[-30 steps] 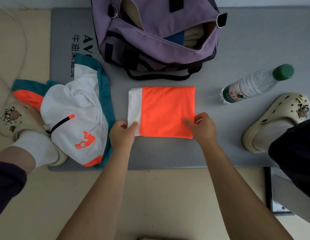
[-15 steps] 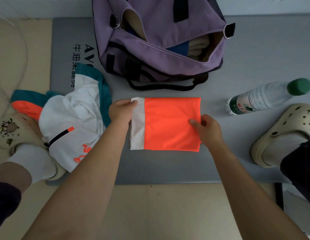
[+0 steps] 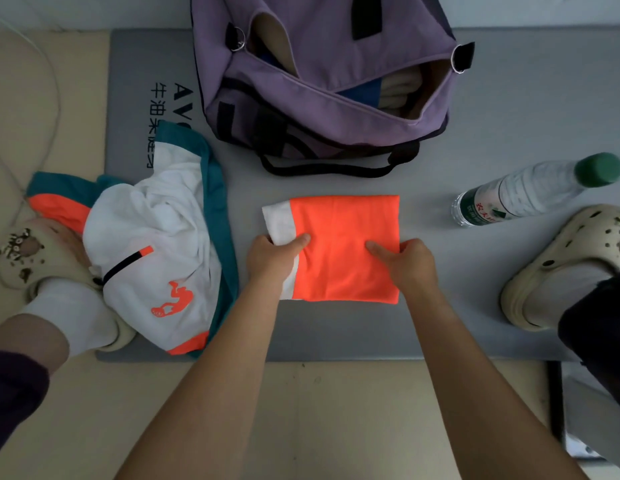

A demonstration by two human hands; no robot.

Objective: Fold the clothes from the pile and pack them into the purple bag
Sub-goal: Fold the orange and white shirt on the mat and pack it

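I see the folded orange garment (image 3: 343,247) lying flat on the grey mat (image 3: 509,109), a white band along its left edge. I take that garment as my landmark. My left hand (image 3: 272,259) pinches its left edge, thumb on top of the white band and the other fingers curled under the fabric. My right hand (image 3: 407,261) pinches its right edge, thumb lying on the orange cloth and the fingers curled round the edge.

Beyond the garment, at the far side of the mat, sits the purple bag (image 3: 322,81) with its zip open; blue and cream fabric shows inside, and its black strap lies between bag and garment. To the left of the garment is the pile (image 3: 156,244), a crumpled white piece with teal trim and an orange animal print, part of it draped off the mat. To the right of the garment a water bottle (image 3: 533,192) with a green cap lies on its side. Further out on each side I see a foot in a cream clog: one (image 3: 31,261) touching the pile, the other (image 3: 561,268) just below the bottle.
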